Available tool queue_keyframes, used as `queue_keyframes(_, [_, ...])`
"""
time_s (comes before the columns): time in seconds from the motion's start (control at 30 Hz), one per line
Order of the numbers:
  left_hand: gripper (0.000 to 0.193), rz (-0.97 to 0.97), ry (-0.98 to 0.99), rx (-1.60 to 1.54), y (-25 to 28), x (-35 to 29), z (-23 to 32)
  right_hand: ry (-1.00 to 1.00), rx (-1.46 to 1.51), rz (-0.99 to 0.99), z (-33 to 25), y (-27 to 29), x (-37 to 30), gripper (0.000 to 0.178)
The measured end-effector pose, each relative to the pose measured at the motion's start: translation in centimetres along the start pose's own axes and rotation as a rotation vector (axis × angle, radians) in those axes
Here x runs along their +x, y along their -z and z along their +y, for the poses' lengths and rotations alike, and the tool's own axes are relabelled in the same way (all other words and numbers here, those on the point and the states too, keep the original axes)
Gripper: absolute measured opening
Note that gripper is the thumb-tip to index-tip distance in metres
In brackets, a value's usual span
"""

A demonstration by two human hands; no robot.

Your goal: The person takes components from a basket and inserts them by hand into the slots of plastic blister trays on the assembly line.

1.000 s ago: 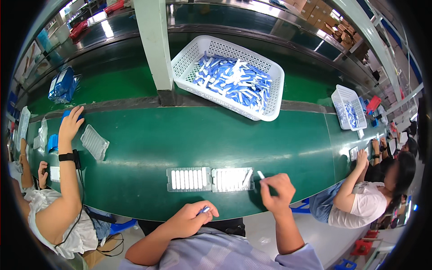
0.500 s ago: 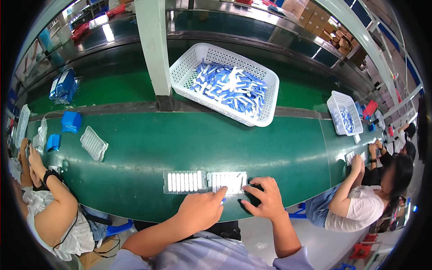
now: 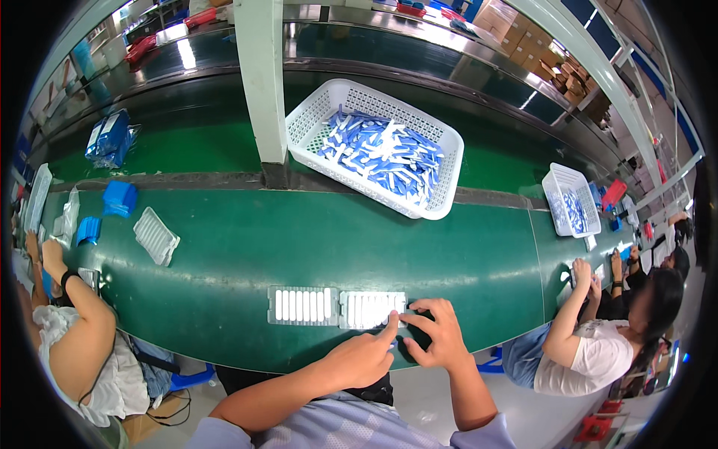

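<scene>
Two clear plastic trays lie side by side on the green work surface in front of me. The left tray (image 3: 334, 306) has a row of several white sticks (image 3: 303, 305) in its slots; the right tray (image 3: 343, 320) also carries white sticks (image 3: 366, 309). My left hand (image 3: 363, 358) stretches its index finger onto the right end of that row. Its other fingers are curled, and a small blue piece shows beneath them, mostly hidden. Thumb and fingers apart, my right hand (image 3: 440, 333) rests its fingertips at the right tray's right edge.
Beyond stands a white basket (image 3: 318, 156) heaped with blue and white sticks (image 3: 385, 153), beside a white post (image 3: 262, 90). An upturned clear tray (image 3: 156, 237) and blue stacks (image 3: 120, 197) lie left. A smaller basket (image 3: 551, 196) stands right. People sit working on both sides.
My left index fingertip has shifted right along the row to its right end. My right hand stays by the tray edge. The view has shifted slightly.
</scene>
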State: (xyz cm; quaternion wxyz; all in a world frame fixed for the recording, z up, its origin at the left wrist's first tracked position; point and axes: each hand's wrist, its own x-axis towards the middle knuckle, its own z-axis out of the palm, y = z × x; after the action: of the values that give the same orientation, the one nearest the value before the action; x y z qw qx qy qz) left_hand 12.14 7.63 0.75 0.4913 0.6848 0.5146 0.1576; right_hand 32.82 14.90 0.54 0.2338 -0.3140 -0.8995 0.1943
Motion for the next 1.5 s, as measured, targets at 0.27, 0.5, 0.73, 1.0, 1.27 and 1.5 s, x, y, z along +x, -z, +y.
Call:
queue_keyframes(0.27, [0.067, -0.017, 0.003, -0.306, 1.7, -1.9, -0.6, 0.004, -0.052, -0.051, 0.0, 0.4, 1.3, 0.051])
queue_keyframes(0.5, [0.070, 0.238, 0.213, 0.285, 4.9, -5.6, -2.0, 0.075, 0.031, -0.047, 1.0, 0.5, 0.5, 0.058])
queue_keyframes(0.73, [0.074, 0.071, 0.231, 0.257, 4.6, -7.1, -1.8, 0.038, -0.023, -0.053, 0.7, -0.4, 1.7, 0.063])
queue_keyframes(1.0, [0.072, 0.125, 0.179, 0.052, 5.7, -7.3, -3.9, 0.028, -0.019, -0.089, 0.0, -0.3, 2.7, 0.059])
queue_keyframes(1.27, [0.033, 0.068, -0.005, -0.636, 3.5, -12.0, -6.4, -0.003, 0.000, -0.166, -0.5, -1.2, 4.7, 0.064])
queue_keyframes(1.5, [0.027, 0.029, 0.114, -1.298, 0.9, -17.5, -10.3, 0.216, 0.032, -0.218, -6.7, -7.7, 12.0, 0.058])
